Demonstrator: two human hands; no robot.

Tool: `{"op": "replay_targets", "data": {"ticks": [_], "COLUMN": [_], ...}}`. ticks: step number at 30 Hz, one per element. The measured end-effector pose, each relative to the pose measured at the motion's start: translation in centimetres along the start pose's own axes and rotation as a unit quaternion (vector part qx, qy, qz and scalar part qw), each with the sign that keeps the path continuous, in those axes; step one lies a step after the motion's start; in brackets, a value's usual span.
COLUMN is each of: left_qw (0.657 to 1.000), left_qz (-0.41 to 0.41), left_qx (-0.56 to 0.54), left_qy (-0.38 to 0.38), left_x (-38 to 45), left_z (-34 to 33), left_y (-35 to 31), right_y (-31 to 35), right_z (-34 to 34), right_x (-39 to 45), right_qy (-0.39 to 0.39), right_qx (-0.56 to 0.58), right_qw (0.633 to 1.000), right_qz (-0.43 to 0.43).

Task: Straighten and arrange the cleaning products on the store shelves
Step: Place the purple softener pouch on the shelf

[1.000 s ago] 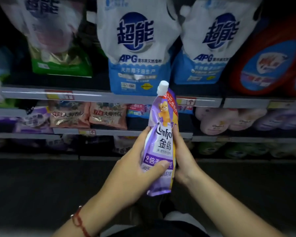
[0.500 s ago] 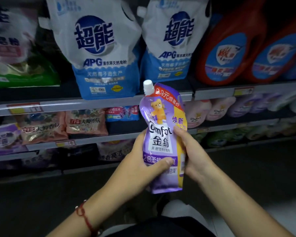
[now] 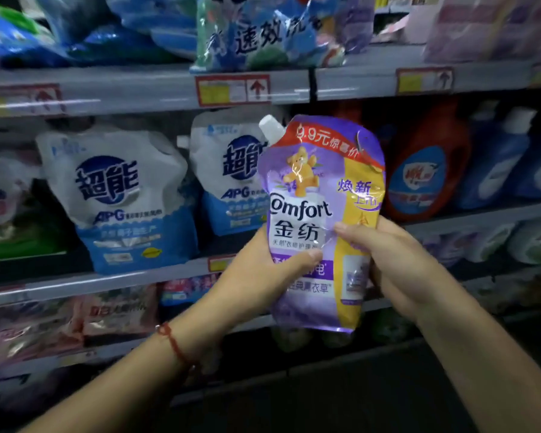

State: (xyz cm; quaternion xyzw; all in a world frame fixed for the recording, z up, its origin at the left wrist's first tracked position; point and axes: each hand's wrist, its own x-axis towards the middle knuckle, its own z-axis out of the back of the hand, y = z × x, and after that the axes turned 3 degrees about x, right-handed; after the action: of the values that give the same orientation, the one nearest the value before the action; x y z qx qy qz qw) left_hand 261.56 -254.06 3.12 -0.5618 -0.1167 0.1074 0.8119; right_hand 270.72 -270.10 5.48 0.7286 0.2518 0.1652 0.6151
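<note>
A purple and yellow Comfort softener pouch [image 3: 319,189] with a white spout cap is held upright in front of the shelves. My left hand [image 3: 260,276] grips its lower left side, thumb across the front. My right hand [image 3: 394,264] grips its right side, thumb on the front near the label. The pouch's front faces me and covers part of a white and blue detergent pouch [image 3: 228,170] on the shelf behind.
Another white and blue detergent pouch [image 3: 119,195] stands on the middle shelf [image 3: 107,279]. A red jug [image 3: 425,170] and blue bottles [image 3: 497,160] stand to the right. Blue bags [image 3: 263,29] fill the upper shelf [image 3: 138,89]. Lower shelves hold small packets [image 3: 116,310].
Both hands have raised the pouch higher and turned its front fully toward me. The view has tilted upward, bringing the upper shelf into sight.
</note>
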Motion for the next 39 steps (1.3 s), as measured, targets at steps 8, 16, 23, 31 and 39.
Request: {"op": "replay_targets", "data": {"ticks": [8, 16, 23, 31, 39], "left_qw": [0.987, 0.944, 0.913, 0.930, 0.901], "left_qz": [-0.126, -0.244, -0.281, -0.179, -0.163], "left_qx": [-0.043, 0.000, 0.073, 0.093, 0.206], "left_qy": [-0.094, -0.223, -0.286, -0.309, -0.345], "left_x": [10.5, 17.5, 25.5, 30.9, 30.9], "left_z": [-7.4, -8.7, -5.2, -6.1, -7.5], "left_y": [-10.8, -18.2, -21.5, -19.6, -19.6], "right_y": [11.3, 20.3, 26.4, 25.0, 24.4], "right_z": [11.7, 15.2, 13.1, 14.7, 14.7], "right_x": [5.6, 11.7, 18.4, 24.8, 25.8], "right_qy": [0.027, 0.023, 0.022, -0.073, -0.123], "right_qx": [-0.115, -0.200, -0.192, -0.346, -0.433], "right_qw": [0.982, 0.949, 0.919, 0.892, 0.833], "right_qz": [0.150, 0.243, 0.345, 0.281, 0.321]}}
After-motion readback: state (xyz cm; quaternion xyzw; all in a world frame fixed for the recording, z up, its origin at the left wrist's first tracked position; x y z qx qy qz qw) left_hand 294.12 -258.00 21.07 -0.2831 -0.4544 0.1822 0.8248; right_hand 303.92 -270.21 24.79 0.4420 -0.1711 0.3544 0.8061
